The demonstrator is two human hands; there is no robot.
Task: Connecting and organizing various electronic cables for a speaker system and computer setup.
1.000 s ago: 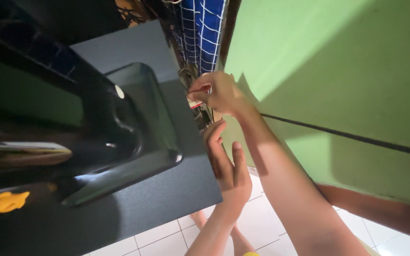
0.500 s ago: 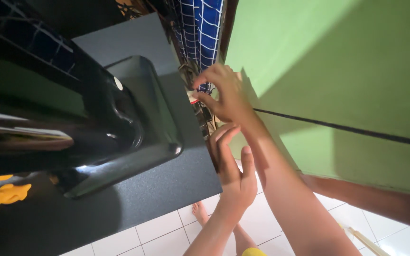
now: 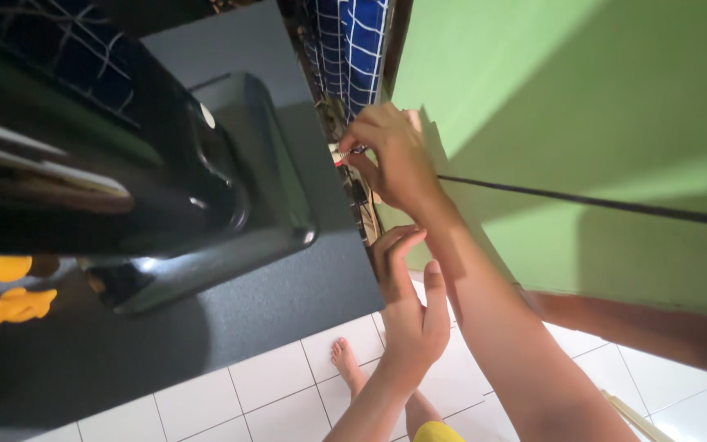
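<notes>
A small red and white thing [image 3: 342, 154], just above the middle of the frame, is being pinched by the right hand [image 3: 392, 157]. It looks light and thin, best held at its end. The left hand [image 3: 409, 307] is resting open below, gripping nothing, by the dark surface [image 3: 288, 303]. One black sink [image 3: 239, 164] and two yellow toys [image 3: 6, 304] are showing at the left.

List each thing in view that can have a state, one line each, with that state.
Right hand: fingers pinched shut on a small white and red thing in the gap beside the counter.
Left hand: open, holding nothing, fingers at the counter edge.
Sink: dark, glossy; whether it holds water cannot be told.
Yellow things: lying on the counter, untouched.
Bare foot: flat on the white floor tiles.
</notes>
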